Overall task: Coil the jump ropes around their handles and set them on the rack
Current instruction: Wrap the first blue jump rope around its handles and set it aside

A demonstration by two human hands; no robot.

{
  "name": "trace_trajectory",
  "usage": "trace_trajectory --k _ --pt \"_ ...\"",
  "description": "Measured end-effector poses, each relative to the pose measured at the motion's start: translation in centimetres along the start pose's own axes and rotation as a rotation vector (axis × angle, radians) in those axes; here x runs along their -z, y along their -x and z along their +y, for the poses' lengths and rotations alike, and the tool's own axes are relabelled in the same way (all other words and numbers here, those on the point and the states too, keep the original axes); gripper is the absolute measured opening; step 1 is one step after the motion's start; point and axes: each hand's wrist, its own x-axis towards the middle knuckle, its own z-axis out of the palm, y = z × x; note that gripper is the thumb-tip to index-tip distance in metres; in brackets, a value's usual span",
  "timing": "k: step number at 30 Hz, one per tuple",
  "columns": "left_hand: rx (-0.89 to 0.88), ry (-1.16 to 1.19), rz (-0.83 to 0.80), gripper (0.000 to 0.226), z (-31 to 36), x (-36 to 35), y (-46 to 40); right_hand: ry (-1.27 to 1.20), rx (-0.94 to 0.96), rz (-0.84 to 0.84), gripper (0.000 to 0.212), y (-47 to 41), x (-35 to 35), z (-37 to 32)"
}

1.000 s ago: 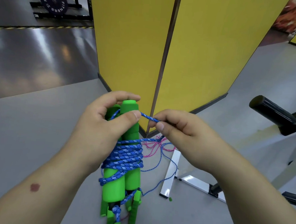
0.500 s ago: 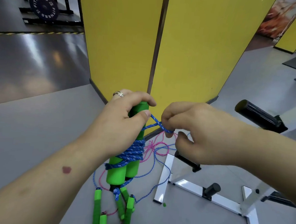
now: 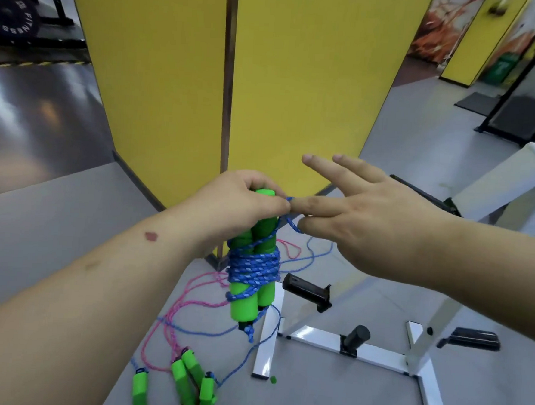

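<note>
My left hand point(image 3: 238, 202) grips the top of two green foam handles point(image 3: 247, 307) held upright side by side, thumb pressing the rope end against them. Blue rope point(image 3: 254, 269) is coiled tightly around the middle of the pair. My right hand point(image 3: 362, 214) is beside the handle tops with its fingers spread and straight; a short loop of the blue rope point(image 3: 293, 224) lies by its thumb and index finger. On the floor below lie several more green handles point(image 3: 191, 382) with loose pink rope point(image 3: 174, 315) and blue rope point(image 3: 202, 333).
A white metal rack point(image 3: 345, 348) with black pegs point(image 3: 306, 290) stands on the grey floor to the right. A yellow partition point(image 3: 267, 77) rises straight ahead. A weight plate point(image 3: 11, 14) is at the far left.
My right hand has let go of the rope end and spread its fingers. The left hand keeps the coiled handles. The view has lifted, showing more of the rack and floor ropes.
</note>
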Motion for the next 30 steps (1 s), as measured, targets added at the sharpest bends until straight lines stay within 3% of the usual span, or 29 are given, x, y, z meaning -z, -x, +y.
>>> trace_trajectory --k 4,6,10,13,16,18,20,24,30 --pt "0.053 -0.109 -0.063 0.022 0.8 -2.1 -3.4 0.024 -0.003 -0.015 0.064 0.9 -1.5 2.0" --pt "0.082 -0.137 -0.096 0.011 1.3 -3.3 -4.9 0.023 -0.005 0.009 0.062 1.2 -2.5 2.9" --pt "0.067 -0.045 -0.076 0.009 2.0 -6.3 -7.3 -0.018 -0.089 0.130 0.029 1.5 -4.4 4.4" --pt "0.045 0.071 -0.077 0.005 2.7 -8.4 -8.6 -0.127 -0.262 0.224 0.047 2.0 -5.9 5.6" --pt "0.041 0.066 -0.090 0.008 3.2 -9.8 -9.6 -0.211 -0.465 0.281 0.051 2.4 -6.7 7.0" --pt "0.045 0.091 -0.096 0.011 3.5 -10.9 -9.9 -0.241 -0.534 0.171 0.052 2.2 -6.8 7.7" --pt "0.046 0.090 -0.078 0.013 3.9 -11.9 -9.9 -0.333 -0.616 0.064 0.040 2.1 -6.7 8.1" --pt "0.052 0.116 -0.039 0.011 4.5 -13.5 -10.2 -0.565 -0.788 0.057 0.016 2.2 -6.6 8.8" --pt "0.229 0.213 -0.051 0.029 5.4 -15.4 -11.0 -0.792 -0.853 0.010 0.030 1.9 -7.0 10.3"
